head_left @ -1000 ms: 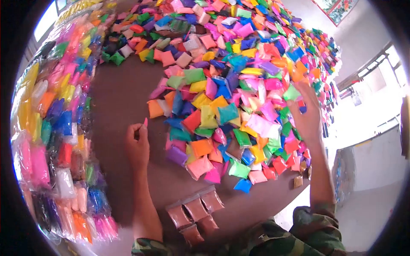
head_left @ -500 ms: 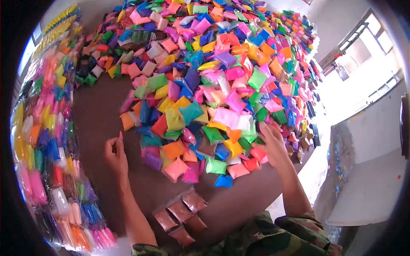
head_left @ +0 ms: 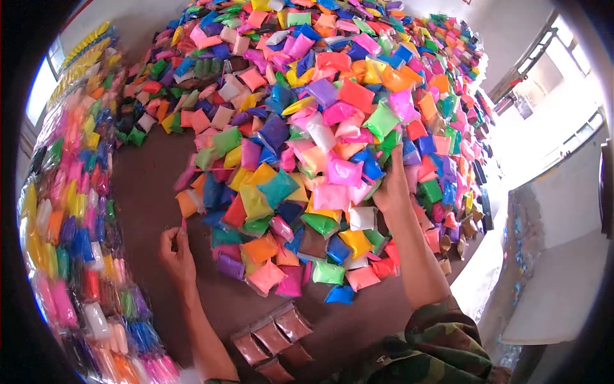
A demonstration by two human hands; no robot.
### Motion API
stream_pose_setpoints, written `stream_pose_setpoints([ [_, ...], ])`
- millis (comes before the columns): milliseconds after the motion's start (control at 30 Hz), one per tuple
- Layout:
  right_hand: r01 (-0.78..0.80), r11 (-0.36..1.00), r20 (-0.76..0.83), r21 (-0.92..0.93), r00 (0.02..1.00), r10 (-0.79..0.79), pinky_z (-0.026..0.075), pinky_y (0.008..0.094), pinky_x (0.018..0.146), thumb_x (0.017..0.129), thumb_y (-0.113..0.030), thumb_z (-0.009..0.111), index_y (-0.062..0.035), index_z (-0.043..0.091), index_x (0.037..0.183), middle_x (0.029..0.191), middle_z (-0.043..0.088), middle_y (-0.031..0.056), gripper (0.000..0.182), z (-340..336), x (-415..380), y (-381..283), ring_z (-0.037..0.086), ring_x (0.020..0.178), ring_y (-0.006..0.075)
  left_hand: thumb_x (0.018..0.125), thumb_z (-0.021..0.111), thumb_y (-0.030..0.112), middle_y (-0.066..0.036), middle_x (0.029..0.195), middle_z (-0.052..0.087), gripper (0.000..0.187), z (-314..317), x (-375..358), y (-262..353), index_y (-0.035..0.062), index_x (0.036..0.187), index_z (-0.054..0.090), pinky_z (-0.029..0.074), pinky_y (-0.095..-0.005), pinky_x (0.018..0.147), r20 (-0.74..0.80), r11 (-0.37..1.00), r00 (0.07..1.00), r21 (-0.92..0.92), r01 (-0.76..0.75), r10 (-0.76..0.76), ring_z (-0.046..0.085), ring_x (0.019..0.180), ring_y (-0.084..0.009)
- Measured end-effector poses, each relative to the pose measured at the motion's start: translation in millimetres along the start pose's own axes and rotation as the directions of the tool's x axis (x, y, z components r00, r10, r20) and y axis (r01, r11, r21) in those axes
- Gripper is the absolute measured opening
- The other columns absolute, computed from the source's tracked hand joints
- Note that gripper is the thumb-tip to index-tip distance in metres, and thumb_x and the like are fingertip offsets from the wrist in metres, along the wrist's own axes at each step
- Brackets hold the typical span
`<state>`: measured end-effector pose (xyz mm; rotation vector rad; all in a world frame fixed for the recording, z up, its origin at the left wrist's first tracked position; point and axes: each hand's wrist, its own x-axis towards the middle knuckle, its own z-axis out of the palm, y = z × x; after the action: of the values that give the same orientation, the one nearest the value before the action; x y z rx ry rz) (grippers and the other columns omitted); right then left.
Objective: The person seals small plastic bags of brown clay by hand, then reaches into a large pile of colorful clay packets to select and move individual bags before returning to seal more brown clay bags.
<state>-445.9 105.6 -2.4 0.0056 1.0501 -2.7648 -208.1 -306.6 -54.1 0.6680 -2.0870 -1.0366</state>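
A large heap of small bright-coloured plastic packets (head_left: 279, 189) covers much of the brown table. My right hand (head_left: 391, 185) reaches into the heap's right side, fingers stretched out against the packets, beside a blue packet (head_left: 369, 165) and a green one (head_left: 382, 121). Part of its fingers is turned away from view. Left of the heap, above bare tabletop, my left hand (head_left: 177, 255) is closed in a pinch. A small pink tip (head_left: 184, 224) sticks up from its fingers; the rest of that thing is hidden. Several brown packets (head_left: 272, 337) lie in a group near my body.
Long clear bags of coloured packets (head_left: 77, 224) are stacked along the left side. The brown tabletop (head_left: 150, 192) shows between them and the heap. To the right are a bright window (head_left: 543, 83) and a pale panel (head_left: 556, 256).
My right hand has moved up and slightly left, further into the heap. My left hand stays pinched near the same place. The whole view has shifted slightly.
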Motion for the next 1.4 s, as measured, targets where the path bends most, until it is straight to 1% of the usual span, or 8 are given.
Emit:
stream_pose_setpoints([
  [233, -0.030, 0.957, 0.033, -0.290, 0.999, 0.041, 0.064, 0.0377, 0.067, 0.095, -0.058, 0.073, -0.0136, 0.064, 0.133, 0.108, 0.075, 0.0069, 0.059, 52.3, 39.2, -12.9, 0.075, 0.083, 0.0221, 0.102, 0.068, 0.015, -0.002, 0.086, 0.065, 0.017, 0.5, -2.2, 11.5, -0.0018, 0.099, 0.069, 0.049, -0.0305, 0.074, -0.016, 0.999, 1.000, 0.027, 0.026, -0.025, 0.058, 0.080, -0.0119],
  [500, -0.079, 0.892, -0.109, -0.444, 0.994, 0.034, 0.054, 0.0468, 0.103, 0.077, -0.060, 0.089, -0.0097, 0.054, 0.150, 0.143, 0.061, 0.0134, 0.095, 130.0, 102.1, -7.1, 0.065, 0.123, 0.0273, 0.102, 0.069, 0.017, -0.006, 0.089, 0.069, 0.019, -1.3, 1.1, -5.7, -0.0017, 0.100, 0.068, 0.051, -0.0329, 0.078, -0.020, 0.995, 0.999, 0.098, -0.026, 0.029, 0.062, 0.083, -0.0147],
  [533, -0.046, 0.872, -0.155, -0.488, 0.987, -0.035, 0.065, 0.0386, 0.081, 0.087, -0.055, 0.084, -0.0123, 0.063, 0.139, 0.126, 0.068, 0.0063, 0.070, 132.9, 119.8, -0.8, 0.072, 0.103, 0.0208, 0.102, 0.069, 0.017, -0.006, 0.090, 0.069, 0.019, -0.9, 2.1, -5.0, -0.0018, 0.100, 0.068, 0.051, -0.0327, 0.078, -0.021, 0.994, 0.999, 0.104, -0.030, 0.033, 0.062, 0.084, -0.0148],
  [600, 0.104, 0.773, -0.074, -0.625, 0.979, -0.192, 0.064, 0.0388, 0.076, 0.082, -0.055, 0.088, -0.0116, 0.064, 0.133, 0.124, 0.067, 0.0054, 0.071, 140.0, 148.9, 3.3, 0.071, 0.101, 0.0210, 0.102, 0.069, 0.018, -0.006, 0.092, 0.070, 0.020, -1.8, 1.9, -4.3, -0.0020, 0.101, 0.068, 0.051, -0.0323, 0.080, -0.028, 0.993, 0.999, 0.116, -0.034, 0.038, 0.063, 0.085, -0.0149],
  [933, 0.282, 0.736, 0.194, -0.616, 0.959, -0.205, 0.061, 0.0413, 0.077, 0.075, -0.041, 0.096, -0.0122, 0.060, 0.131, 0.116, 0.069, 0.0026, 0.072, 222.9, 145.9, 21.7, 0.070, 0.100, 0.0208, 0.103, 0.066, 0.016, -0.005, 0.094, 0.068, 0.017, -1.8, 0.8, 5.8, -0.0010, 0.103, 0.067, 0.052, -0.0320, 0.082, 0.007, 0.990, 0.990, -0.017, 0.141, -0.141, 0.063, 0.088, -0.0121],
  [1133, 0.499, -0.038, 0.416, -0.866, 0.675, -0.610, 0.057, 0.0513, 0.093, 0.075, -0.029, 0.089, -0.0073, 0.070, 0.120, 0.118, 0.070, 0.0201, 0.053, 242.2, 156.0, 84.9, 0.067, 0.115, 0.0399, 0.104, 0.066, 0.017, -0.003, 0.094, 0.068, 0.017, -3.6, 3.7, -3.8, 0.0005, 0.104, 0.069, 0.051, -0.0312, 0.082, 0.012, 0.994, 0.997, 0.078, 0.080, -0.081, 0.062, 0.089, -0.0114],
  [1233, 0.593, -0.007, 0.514, -0.805, 0.690, -0.509, 0.058, 0.0532, 0.098, 0.072, -0.017, 0.088, -0.0040, 0.066, 0.124, 0.144, 0.049, 0.0251, 0.058, 237.5, 130.6, 95.4, 0.043, 0.140, 0.0482, 0.104, 0.067, 0.017, -0.003, 0.094, 0.068, 0.017, -7.9, 1.8, -0.3, 0.0007, 0.103, 0.069, 0.051, -0.0307, 0.081, 0.010, 0.985, 0.991, 0.118, 0.129, -0.131, 0.061, 0.088, -0.0111],
  [1400, 0.635, -0.212, 0.645, -0.743, 0.594, -0.480, 0.057, 0.0573, 0.095, 0.071, -0.016, 0.087, -0.0117, 0.068, 0.121, 0.131, 0.057, 0.0206, 0.053, 224.3, 103.7, 99.5, 0.052, 0.130, 0.0485, 0.104, 0.067, 0.017, -0.003, 0.093, 0.067, 0.017, -11.9, 2.4, -13.5, -0.0001, 0.104, 0.069, 0.050, -0.0296, 0.079, 0.056, 0.992, 0.992, 0.060, 0.114, -0.117, 0.061, 0.086, -0.0109],
])
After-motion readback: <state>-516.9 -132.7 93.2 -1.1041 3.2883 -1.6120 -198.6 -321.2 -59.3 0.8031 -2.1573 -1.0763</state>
